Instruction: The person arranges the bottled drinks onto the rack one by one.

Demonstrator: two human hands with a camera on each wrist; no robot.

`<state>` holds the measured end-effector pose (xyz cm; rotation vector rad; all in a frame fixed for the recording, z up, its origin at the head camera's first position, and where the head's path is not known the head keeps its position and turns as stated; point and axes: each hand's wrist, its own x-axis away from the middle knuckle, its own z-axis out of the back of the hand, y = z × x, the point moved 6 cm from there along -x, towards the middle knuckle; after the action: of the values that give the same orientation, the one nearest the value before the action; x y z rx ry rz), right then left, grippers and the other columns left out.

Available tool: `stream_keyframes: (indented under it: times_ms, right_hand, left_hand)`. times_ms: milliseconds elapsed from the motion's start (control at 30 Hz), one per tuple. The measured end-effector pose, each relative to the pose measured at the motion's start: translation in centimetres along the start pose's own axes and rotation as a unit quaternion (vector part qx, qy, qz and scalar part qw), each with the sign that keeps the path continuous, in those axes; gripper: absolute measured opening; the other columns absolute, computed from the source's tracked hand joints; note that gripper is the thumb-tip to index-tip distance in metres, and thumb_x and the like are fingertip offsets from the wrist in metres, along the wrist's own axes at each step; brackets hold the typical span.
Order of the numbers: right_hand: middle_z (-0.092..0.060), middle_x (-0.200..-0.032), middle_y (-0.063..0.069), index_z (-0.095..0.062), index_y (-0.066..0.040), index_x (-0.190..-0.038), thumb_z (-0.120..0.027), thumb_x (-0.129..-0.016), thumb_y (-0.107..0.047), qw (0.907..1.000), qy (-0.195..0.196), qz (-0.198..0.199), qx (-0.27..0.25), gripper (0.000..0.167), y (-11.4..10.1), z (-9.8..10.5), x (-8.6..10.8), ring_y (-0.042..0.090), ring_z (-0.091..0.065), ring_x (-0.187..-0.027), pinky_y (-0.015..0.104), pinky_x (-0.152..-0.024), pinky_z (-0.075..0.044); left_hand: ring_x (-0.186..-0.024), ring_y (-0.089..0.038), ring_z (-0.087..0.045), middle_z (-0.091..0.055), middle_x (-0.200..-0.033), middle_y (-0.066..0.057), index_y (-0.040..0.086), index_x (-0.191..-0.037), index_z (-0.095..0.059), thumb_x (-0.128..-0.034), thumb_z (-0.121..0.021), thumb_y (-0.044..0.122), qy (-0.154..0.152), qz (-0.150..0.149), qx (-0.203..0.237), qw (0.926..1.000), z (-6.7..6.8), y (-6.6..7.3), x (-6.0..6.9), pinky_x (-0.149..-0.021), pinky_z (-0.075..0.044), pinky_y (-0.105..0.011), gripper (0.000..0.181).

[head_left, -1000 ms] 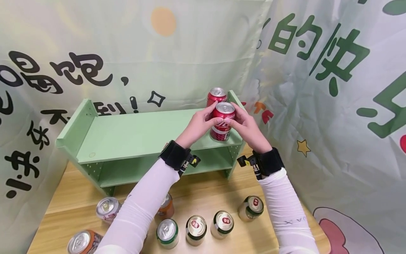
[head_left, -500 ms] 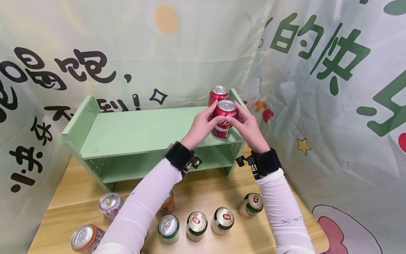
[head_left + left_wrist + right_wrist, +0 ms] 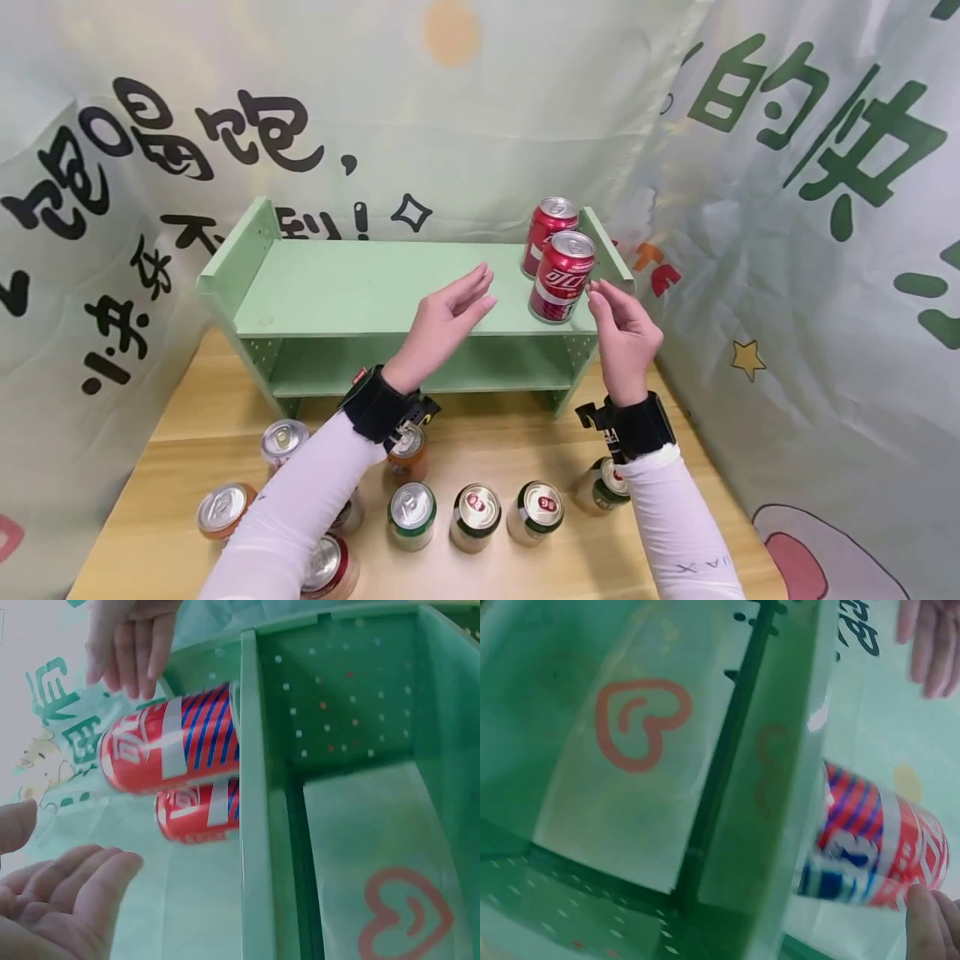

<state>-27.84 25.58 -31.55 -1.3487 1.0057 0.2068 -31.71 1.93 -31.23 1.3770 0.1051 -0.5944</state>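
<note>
Head view, left to right: the left hand [image 3: 446, 321] hovers by the front edge of the green shelf [image 3: 337, 285], fingers straight, thumb spread apart. On top, near the right edge, stands the rear Coca-Cola can [image 3: 545, 223]; the front Coca-Cola can [image 3: 562, 279] stands by the front right corner. Just beside it, the right hand [image 3: 626, 337] is loosely bent, ungripping; I cannot tell whether it touches.

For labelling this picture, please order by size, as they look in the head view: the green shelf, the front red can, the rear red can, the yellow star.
1. Green shelf
2. Front red can and rear red can, not ranked: the rear is farther, partly hidden
3. Yellow star
</note>
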Motion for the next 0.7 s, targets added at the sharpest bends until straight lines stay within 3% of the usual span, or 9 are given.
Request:
stream_keyframes:
  times_ms: [167, 300, 467, 700]
  right_hand:
    - [-0.073, -0.092, 0.0, -0.068, 0.012, -0.1, -0.069, -0.084, -0.003, 0.9995, -0.024, -0.009, -0.02, 0.022, 0.5, -0.5, 1.4, 0.009, -0.069, -0.08, 0.022, -0.075, -0.056]
    - [-0.073, -0.092, 0.011, -0.069, 0.01, -0.098, -0.069, -0.084, 0.0, 0.9989, -0.047, -0.002, 0.002, 0.018, 0.5, -1.2, 2.4, 0.005, -0.068, -0.079, 0.02, -0.072, -0.056]
    - [-0.068, -0.093, 0.027, -0.067, 0.014, -0.098, -0.066, -0.083, 0.006, 0.9959, -0.09, -0.01, 0.001, 0.017, -1.2, -3.0, 3.7, 0.002, -0.067, -0.08, 0.017, -0.073, -0.054]
    - [-0.069, -0.093, 0.026, -0.068, 0.013, -0.097, -0.069, -0.084, -0.002, 0.9869, -0.161, -0.009, 0.001, 0.02, -2.8, -7.0, 6.3, 0.012, -0.069, -0.082, 0.018, -0.074, -0.055]
  left_hand:
    - [-0.121, -0.016, -0.055, -0.055, -0.135, 0.0, 0.016, -0.138, -0.049, -0.0923, -0.061, 0.03, 0.011, -0.006, 0.017, 0.9998, 1.9, -0.3, 2.4, -0.095, -0.047, -0.022, 0.049]
    - [-0.117, -0.018, -0.058, -0.056, -0.134, 0.0, 0.016, -0.135, -0.053, -0.0913, -0.062, 0.035, 0.005, 0.021, -0.01, 0.9997, 3.2, -1.2, 4.0, -0.094, -0.048, -0.023, 0.048]
    - [-0.115, -0.014, -0.059, -0.057, -0.132, 0.002, 0.019, -0.131, -0.056, -0.0885, -0.063, 0.041, 0.014, 0.059, -0.063, 0.9962, 5.7, -2.4, 6.5, -0.094, -0.048, -0.023, 0.049]
    - [-0.115, -0.019, -0.059, -0.058, -0.132, -0.001, 0.018, -0.132, -0.057, -0.0887, -0.064, 0.036, 0.051, 0.082, -0.103, 0.9901, 10.2, -2.9, 10.7, -0.09, -0.048, -0.016, 0.047]
